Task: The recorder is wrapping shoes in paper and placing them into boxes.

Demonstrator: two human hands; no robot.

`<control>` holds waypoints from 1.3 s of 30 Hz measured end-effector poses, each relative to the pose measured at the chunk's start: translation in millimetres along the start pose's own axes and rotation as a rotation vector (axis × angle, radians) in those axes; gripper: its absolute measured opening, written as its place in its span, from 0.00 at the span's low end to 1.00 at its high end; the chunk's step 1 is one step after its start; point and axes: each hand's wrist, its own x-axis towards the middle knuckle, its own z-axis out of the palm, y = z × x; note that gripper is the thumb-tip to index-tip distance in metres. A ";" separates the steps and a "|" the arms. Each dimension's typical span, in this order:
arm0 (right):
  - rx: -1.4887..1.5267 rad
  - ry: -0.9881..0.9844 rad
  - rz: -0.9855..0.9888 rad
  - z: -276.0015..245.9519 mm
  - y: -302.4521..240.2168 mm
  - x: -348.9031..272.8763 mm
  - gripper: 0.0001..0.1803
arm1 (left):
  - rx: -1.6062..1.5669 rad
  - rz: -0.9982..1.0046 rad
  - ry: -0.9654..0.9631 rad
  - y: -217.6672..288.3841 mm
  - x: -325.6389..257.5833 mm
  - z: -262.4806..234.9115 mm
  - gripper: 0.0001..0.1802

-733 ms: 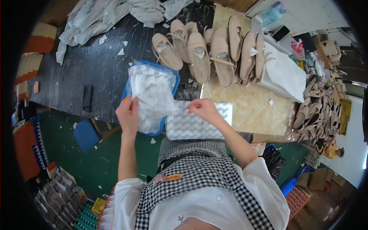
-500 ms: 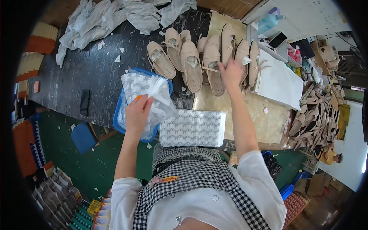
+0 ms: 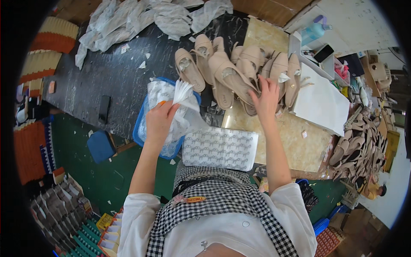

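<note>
My left hand (image 3: 159,122) pinches a bunched sheet of white tissue paper (image 3: 183,93), its pleated end sticking up. Something small and orange shows at those fingers. Under it stands a blue plastic basket (image 3: 139,139) with more printed tissue in it. My right hand (image 3: 266,100) grips the heel end of a beige slingback shoe (image 3: 229,73), which lies slanted over other shoes. Several more beige shoes (image 3: 191,76) are packed in a row around it, some with white paper in the toes. A stack of printed tissue sheets (image 3: 220,147) rests on my lap at the table edge.
Crumpled tissue (image 3: 128,21) covers the back of the black marbled table (image 3: 115,81). A dark phone (image 3: 104,109) lies at left. White boxes (image 3: 321,98) and a blue bottle (image 3: 314,33) stand at right, beyond them a heap of shoes (image 3: 359,147). A person (image 3: 371,189) is farther off.
The right hand has drawn a beige shoe toward me and left, so it now lies slanted across the row. My left hand still holds the tissue. The whole view has shifted slightly.
</note>
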 end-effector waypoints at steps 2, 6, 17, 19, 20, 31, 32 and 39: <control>0.004 -0.143 -0.013 13.4 16.5 -4.1 0.18 | 0.037 0.053 0.027 1.1 8.9 4.1 0.10; 0.310 -0.408 0.229 -22.0 8.9 9.6 0.17 | 0.065 0.027 0.031 8.6 13.1 -5.1 0.09; 0.166 -0.767 -0.128 -112.9 -120.0 -38.0 0.31 | 0.014 0.320 -0.065 37.0 -17.6 8.6 0.15; 0.411 -0.791 -0.039 -97.1 -125.0 -45.7 0.29 | 0.080 0.193 -0.021 20.7 -17.3 -7.4 0.16; 0.540 -0.811 -0.001 -88.2 -129.1 -51.2 0.27 | 0.078 0.222 -0.031 9.7 -24.6 -5.3 0.17; 1.755 -0.676 0.076 93.1 -384.4 77.2 0.24 | -0.460 -0.444 0.715 -90.6 -26.4 -149.5 0.10; 1.696 -0.695 -0.009 100.8 -395.2 71.2 0.21 | -0.401 -0.412 0.747 -114.7 -23.5 -158.7 0.12; 0.960 -0.796 0.192 51.4 -208.4 9.6 0.13 | -0.798 -0.454 0.463 -106.7 -26.6 -65.5 0.15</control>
